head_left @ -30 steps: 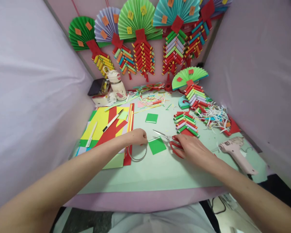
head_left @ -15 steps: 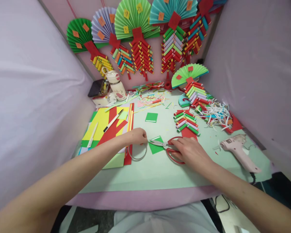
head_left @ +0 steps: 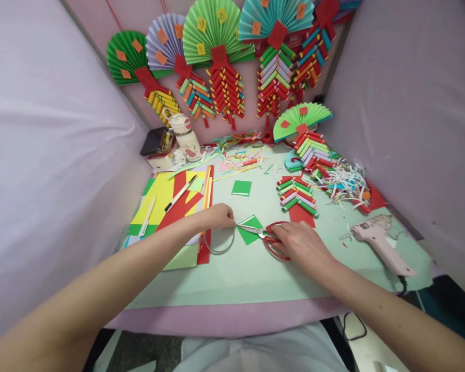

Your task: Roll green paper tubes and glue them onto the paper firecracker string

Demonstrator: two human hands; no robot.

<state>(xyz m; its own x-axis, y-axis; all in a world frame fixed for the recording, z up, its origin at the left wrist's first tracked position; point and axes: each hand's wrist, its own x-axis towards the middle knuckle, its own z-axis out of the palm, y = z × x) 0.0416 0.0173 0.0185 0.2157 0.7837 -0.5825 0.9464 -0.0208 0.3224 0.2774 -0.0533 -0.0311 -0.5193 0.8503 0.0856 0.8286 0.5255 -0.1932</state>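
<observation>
In the head view my left hand (head_left: 222,216) is closed in a pinch above a thin grey ring (head_left: 219,252) that looks like a narrow roll of tape; the fingers hide its top. Against these fingertips lie the blade tips of red-handled scissors (head_left: 259,232). My right hand (head_left: 303,242) grips the scissors by their handles, and the blades look nearly closed. Below the blades a green paper square (head_left: 249,237) rests on the table, turned cornerwise. Farther back lies another green square (head_left: 241,188) with a white strip along its front edge.
Coloured sheets (head_left: 158,188) with pens lie at left. A bottle (head_left: 186,139) stands at the back left. Rolled paper firecrackers (head_left: 296,196), shredded paper (head_left: 346,183) and a glue gun (head_left: 382,243) are at right. Paper fans (head_left: 217,31) hang on the back wall.
The scissors' blades have drawn closer together, and their handles have moved slightly left with my right hand. My left hand stays almost in place.
</observation>
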